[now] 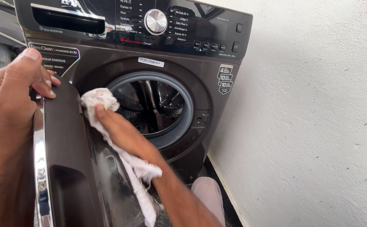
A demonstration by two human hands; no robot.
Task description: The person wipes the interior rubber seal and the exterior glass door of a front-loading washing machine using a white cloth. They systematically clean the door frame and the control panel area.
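Note:
A dark grey front-loading washing machine stands with its round door swung open toward me. My left hand grips the top edge of that door. My right hand presses a white cloth against the door's inner side, near its upper rim; the rest of the cloth hangs down below my wrist. Behind the hand, the steel drum shows through the grey rubber seal.
A rough white wall runs along the machine's right side, close to it. The control panel with a silver dial and a detergent drawer is along the top. My knee is on the dark floor below.

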